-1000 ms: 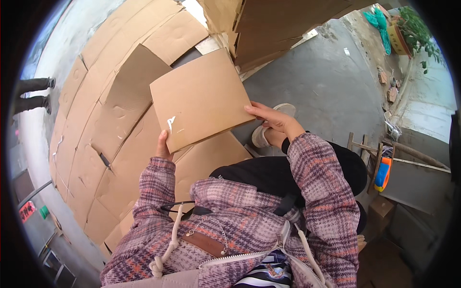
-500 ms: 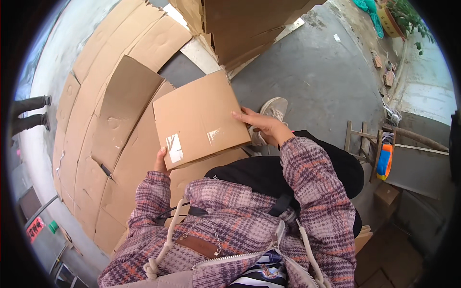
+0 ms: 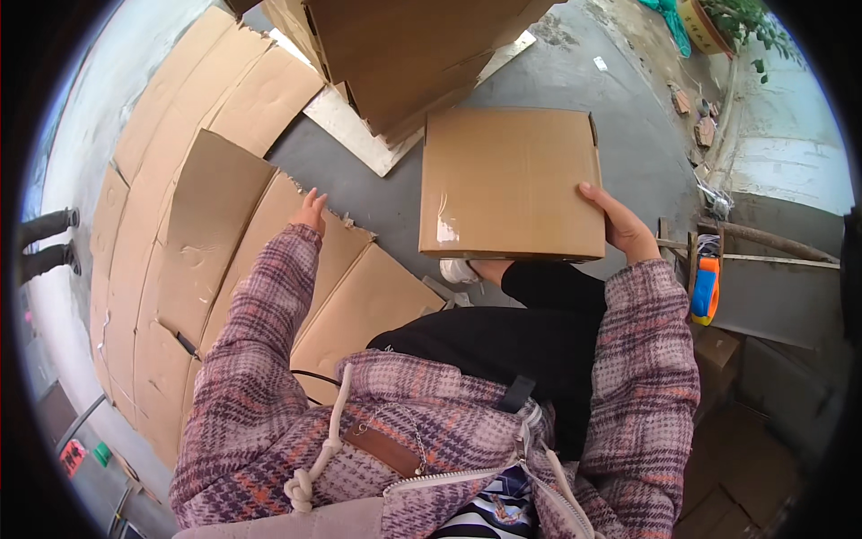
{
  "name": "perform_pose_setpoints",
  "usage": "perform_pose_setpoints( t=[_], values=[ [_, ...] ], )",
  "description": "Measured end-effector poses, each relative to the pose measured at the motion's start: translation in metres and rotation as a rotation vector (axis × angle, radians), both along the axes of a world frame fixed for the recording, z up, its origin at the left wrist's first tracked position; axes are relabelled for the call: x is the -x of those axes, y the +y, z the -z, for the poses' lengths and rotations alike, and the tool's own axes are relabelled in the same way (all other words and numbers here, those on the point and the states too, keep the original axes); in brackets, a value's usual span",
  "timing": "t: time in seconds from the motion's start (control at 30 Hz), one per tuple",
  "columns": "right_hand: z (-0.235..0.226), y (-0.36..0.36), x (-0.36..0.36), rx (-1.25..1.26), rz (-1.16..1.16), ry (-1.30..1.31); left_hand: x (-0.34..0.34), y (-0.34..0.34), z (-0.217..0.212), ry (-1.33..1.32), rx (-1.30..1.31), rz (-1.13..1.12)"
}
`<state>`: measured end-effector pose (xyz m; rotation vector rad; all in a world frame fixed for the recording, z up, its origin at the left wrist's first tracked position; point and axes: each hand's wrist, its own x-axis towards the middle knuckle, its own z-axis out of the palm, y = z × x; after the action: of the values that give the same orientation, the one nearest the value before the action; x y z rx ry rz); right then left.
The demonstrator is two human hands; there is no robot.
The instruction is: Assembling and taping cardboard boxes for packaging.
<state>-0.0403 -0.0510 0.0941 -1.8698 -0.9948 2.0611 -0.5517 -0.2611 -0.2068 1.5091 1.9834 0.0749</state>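
A closed brown cardboard box (image 3: 512,184) hangs in front of me, a little right of the middle, with a shiny strip of clear tape on its lower left. My right hand (image 3: 624,225) grips it by the right side, thumb on the face towards me; the other fingers are hidden behind it. To the left, apart from the box, my left hand (image 3: 310,214) is empty with its fingers spread. Below that hand lie flattened cardboard sheets (image 3: 242,260), one of them with a raised flap (image 3: 211,216).
Ahead stands a large cardboard carton (image 3: 395,63) over a pale board (image 3: 382,154) on the grey floor (image 3: 548,81). At right are an orange and blue ring-shaped object (image 3: 705,292) and a metal panel (image 3: 768,301). Another person's legs (image 3: 49,242) show at far left.
The box has moved right and been turned in my right hand, showing another face. My left hand has let go of it and opened above the cardboard sheets.
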Motion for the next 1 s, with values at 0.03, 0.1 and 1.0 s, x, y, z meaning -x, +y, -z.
perform_pose_setpoints(
  t=[0.03, 0.1, 1.0],
  values=[
    [-0.01, 0.0, -0.03, -0.026, 0.03, -0.063, -0.012, 0.035, -0.007, 0.078, 0.153, 0.087],
    [-0.024, 0.006, -0.029, -0.048, 0.069, 0.004, 0.026, 0.04, 0.013, 0.061, 0.359, -0.183],
    [-0.068, 0.0, -0.095, -0.293, 0.424, 0.043, -0.066, 0.174, -0.039, 0.367, 0.286, 0.302]
  ],
)
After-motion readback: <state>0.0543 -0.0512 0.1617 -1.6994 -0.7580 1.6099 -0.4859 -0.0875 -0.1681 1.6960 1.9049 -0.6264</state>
